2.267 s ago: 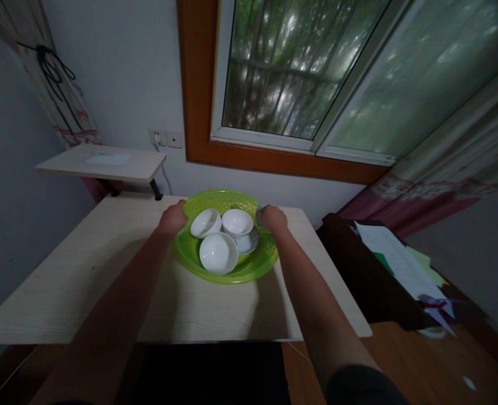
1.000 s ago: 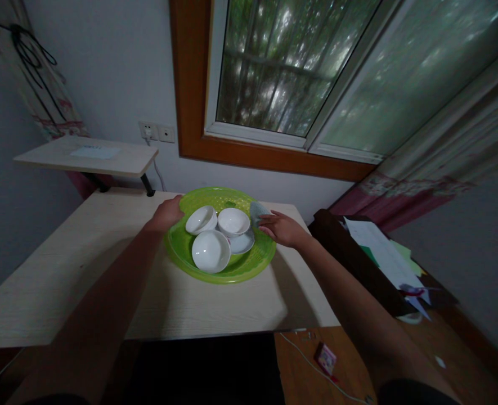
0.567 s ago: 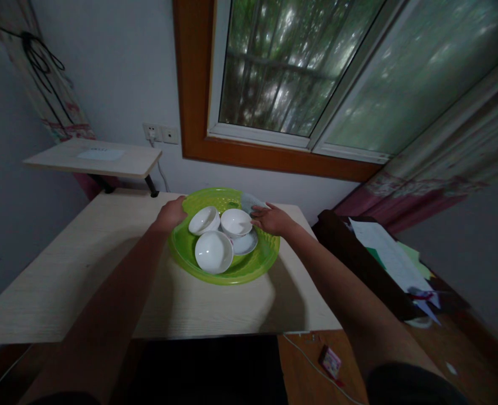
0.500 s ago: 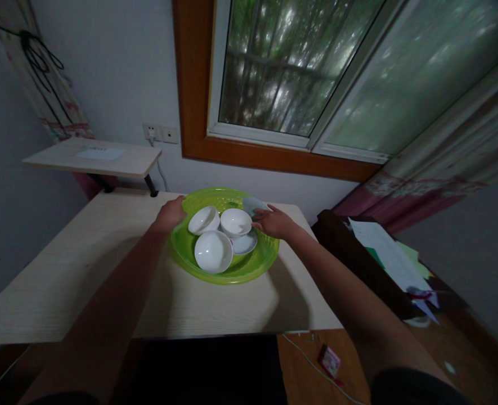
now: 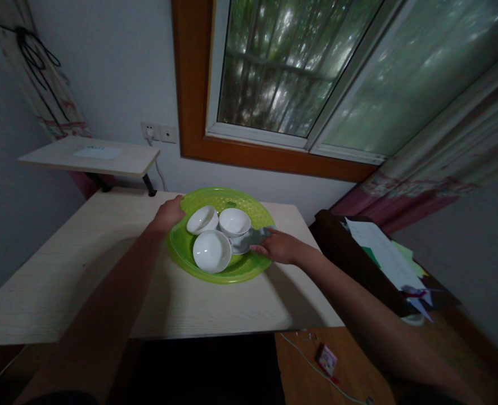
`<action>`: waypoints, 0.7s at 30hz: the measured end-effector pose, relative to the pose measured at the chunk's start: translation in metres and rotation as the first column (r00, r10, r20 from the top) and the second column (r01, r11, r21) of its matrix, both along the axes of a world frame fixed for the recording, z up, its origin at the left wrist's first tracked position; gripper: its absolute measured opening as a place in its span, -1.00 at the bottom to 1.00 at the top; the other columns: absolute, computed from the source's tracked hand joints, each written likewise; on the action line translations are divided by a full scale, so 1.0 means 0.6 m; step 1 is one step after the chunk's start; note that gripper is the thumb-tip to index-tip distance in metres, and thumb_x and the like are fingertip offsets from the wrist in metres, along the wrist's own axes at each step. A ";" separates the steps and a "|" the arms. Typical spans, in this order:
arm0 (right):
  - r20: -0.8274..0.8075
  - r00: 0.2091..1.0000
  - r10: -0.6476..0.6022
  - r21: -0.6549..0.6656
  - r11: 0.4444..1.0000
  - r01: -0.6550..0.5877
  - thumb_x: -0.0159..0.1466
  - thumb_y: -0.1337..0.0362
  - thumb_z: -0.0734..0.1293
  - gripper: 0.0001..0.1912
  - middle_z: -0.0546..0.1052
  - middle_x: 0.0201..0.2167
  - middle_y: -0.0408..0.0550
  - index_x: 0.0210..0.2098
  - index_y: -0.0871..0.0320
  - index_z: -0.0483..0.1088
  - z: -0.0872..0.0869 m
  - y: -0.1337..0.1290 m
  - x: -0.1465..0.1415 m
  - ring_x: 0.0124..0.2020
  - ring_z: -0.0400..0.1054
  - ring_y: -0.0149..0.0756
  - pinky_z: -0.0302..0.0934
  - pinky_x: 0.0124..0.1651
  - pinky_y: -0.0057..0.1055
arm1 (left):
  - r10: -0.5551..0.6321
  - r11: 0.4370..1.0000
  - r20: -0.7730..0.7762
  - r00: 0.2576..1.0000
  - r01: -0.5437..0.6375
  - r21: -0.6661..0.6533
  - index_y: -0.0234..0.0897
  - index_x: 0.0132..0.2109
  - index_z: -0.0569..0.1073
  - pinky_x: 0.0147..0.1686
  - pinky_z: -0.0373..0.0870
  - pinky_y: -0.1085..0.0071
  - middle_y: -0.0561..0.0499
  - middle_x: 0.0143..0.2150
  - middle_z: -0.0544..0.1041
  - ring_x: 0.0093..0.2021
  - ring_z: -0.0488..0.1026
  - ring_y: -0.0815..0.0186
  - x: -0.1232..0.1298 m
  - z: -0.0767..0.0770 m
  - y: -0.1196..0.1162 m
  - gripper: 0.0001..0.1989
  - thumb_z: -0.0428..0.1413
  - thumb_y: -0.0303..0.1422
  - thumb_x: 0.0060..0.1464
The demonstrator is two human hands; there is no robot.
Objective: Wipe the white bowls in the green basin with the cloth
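A round green basin (image 5: pixel 215 277) rests on the pale wooden desk (image 5: pixel 105 253). In it are three white bowls: one tilted at the left (image 5: pixel 202 220), one at the back right (image 5: pixel 234 222) and one in front (image 5: pixel 212 251). My left hand (image 5: pixel 170 214) grips the basin's left rim. At the right side, my right hand (image 5: pixel 278 246) holds a greyish cloth (image 5: pixel 255 237) over a white plate, which the cloth and fingers partly hide.
A raised shelf (image 5: pixel 92 156) with a paper label stands at the desk's back left. Behind the desk are a wall socket (image 5: pixel 150 131) and a window. Papers (image 5: pixel 379 253) lie on a dark brown surface at the right. A small pink box (image 5: pixel 327 360) sits on the floor.
My right hand has moved down and slightly right with the cloth, from beside the back right bowl to over the plate. My left hand stays on the rim.
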State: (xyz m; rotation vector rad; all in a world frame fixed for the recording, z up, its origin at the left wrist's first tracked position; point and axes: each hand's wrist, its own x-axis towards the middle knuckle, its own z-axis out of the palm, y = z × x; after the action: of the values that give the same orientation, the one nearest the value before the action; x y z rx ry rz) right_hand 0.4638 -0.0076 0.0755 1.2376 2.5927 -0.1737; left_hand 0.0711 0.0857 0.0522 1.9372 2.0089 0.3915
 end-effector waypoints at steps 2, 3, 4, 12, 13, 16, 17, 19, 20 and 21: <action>0.006 1.000 -0.002 0.008 1.000 0.002 0.69 0.09 0.22 -0.50 0.80 -0.17 0.02 -0.21 0.05 0.72 0.003 0.025 0.008 0.06 0.70 -0.07 0.09 0.63 0.03 | -0.015 1.000 -0.016 1.000 0.015 -0.008 -0.23 0.41 0.50 0.16 0.53 0.23 -0.32 0.27 0.68 0.26 0.65 -0.05 0.001 0.004 -0.002 -0.44 0.21 -0.39 0.29; 0.021 1.000 -0.009 0.020 1.000 0.009 0.69 0.11 0.23 -0.53 0.80 -0.11 0.03 -0.17 0.06 0.73 0.004 0.040 0.011 0.09 0.69 -0.07 0.07 0.64 0.03 | -0.020 1.000 -0.020 1.000 0.020 -0.012 -0.23 0.41 0.49 0.17 0.53 0.23 -0.31 0.28 0.68 0.26 0.65 -0.05 0.001 0.006 -0.004 -0.44 0.20 -0.38 0.30; 0.040 0.999 -0.021 0.038 0.999 0.019 0.68 0.13 0.24 -0.56 0.80 -0.04 0.06 -0.13 0.07 0.73 0.005 0.056 0.013 0.14 0.68 -0.06 0.06 0.65 0.04 | -0.024 1.000 -0.019 1.000 0.023 -0.014 -0.23 0.41 0.49 0.17 0.53 0.24 -0.30 0.29 0.68 0.27 0.65 -0.04 0.002 0.009 -0.006 -0.44 0.20 -0.38 0.30; 0.109 0.993 -0.040 0.159 0.987 0.022 0.62 0.19 0.31 -0.69 0.66 0.33 0.11 0.09 0.07 0.71 -0.010 0.139 -0.018 0.55 0.35 -0.01 -0.05 0.68 0.09 | -0.030 0.999 -0.012 0.999 0.029 -0.015 -0.23 0.44 0.48 0.17 0.53 0.22 -0.31 0.30 0.67 0.27 0.65 -0.06 0.002 0.014 -0.009 -0.41 0.20 -0.39 0.30; 0.120 0.992 -0.036 0.173 0.985 0.014 0.62 0.18 0.30 -0.67 0.66 0.33 0.12 0.14 0.08 0.70 -0.012 0.141 -0.021 0.56 0.35 -0.01 -0.07 0.68 0.08 | -0.026 0.999 -0.013 1.000 0.025 -0.019 -0.23 0.44 0.48 0.17 0.53 0.22 -0.31 0.30 0.67 0.27 0.65 -0.06 0.002 0.013 -0.009 -0.41 0.20 -0.39 0.30; 0.142 0.989 -0.039 0.204 0.979 0.009 0.64 0.12 0.27 -0.61 0.67 0.32 0.11 0.22 0.08 0.68 -0.019 0.135 -0.021 0.52 0.39 0.02 -0.10 0.69 0.06 | -0.005 0.999 -0.015 1.000 0.005 -0.032 -0.23 0.45 0.47 0.15 0.54 0.23 -0.31 0.30 0.67 0.26 0.65 -0.06 0.004 0.013 -0.008 -0.40 0.21 -0.41 0.30; 0.142 0.989 -0.043 0.207 0.978 0.013 0.66 0.09 0.25 -0.59 0.68 0.31 0.10 0.22 0.07 0.68 -0.020 0.129 -0.019 0.51 0.41 0.02 -0.10 0.69 0.06 | 0.000 0.999 -0.016 1.000 -0.001 -0.033 -0.24 0.45 0.48 0.14 0.54 0.23 -0.32 0.30 0.67 0.25 0.66 -0.05 0.004 0.013 -0.009 -0.41 0.20 -0.41 0.30; 0.138 0.990 -0.043 0.199 0.980 0.015 0.67 0.05 0.22 -0.55 0.69 0.29 0.11 0.20 0.07 0.69 -0.019 0.111 -0.013 0.48 0.45 0.03 -0.08 0.68 0.05 | 0.007 1.000 -0.016 1.000 -0.007 -0.028 -0.25 0.43 0.49 0.14 0.53 0.24 -0.33 0.29 0.68 0.25 0.66 -0.05 0.006 0.014 -0.009 -0.43 0.20 -0.42 0.31; 0.137 0.990 -0.042 0.190 0.982 0.015 0.68 0.02 0.20 -0.53 0.70 0.27 0.12 0.17 0.07 0.70 -0.018 0.099 -0.011 0.44 0.48 0.04 -0.06 0.67 0.06 | 0.008 1.000 -0.017 1.000 -0.009 -0.026 -0.25 0.42 0.49 0.14 0.53 0.24 -0.34 0.29 0.67 0.25 0.66 -0.05 0.006 0.014 -0.009 -0.44 0.20 -0.42 0.31; 0.140 0.989 -0.042 0.176 0.984 0.017 0.69 0.00 0.18 -0.50 0.72 0.24 0.14 0.13 0.07 0.72 -0.016 0.085 -0.010 0.39 0.53 0.06 -0.04 0.66 0.07 | 0.010 1.000 -0.020 1.000 -0.011 -0.027 -0.25 0.42 0.50 0.14 0.53 0.24 -0.34 0.29 0.67 0.25 0.66 -0.05 0.007 0.015 -0.009 -0.45 0.20 -0.42 0.31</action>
State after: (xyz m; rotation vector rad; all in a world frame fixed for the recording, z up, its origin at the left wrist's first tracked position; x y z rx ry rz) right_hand 0.4578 0.0436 0.0661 1.2959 2.5093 0.1356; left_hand 0.0752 0.0802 0.0609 1.9226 2.0274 0.3465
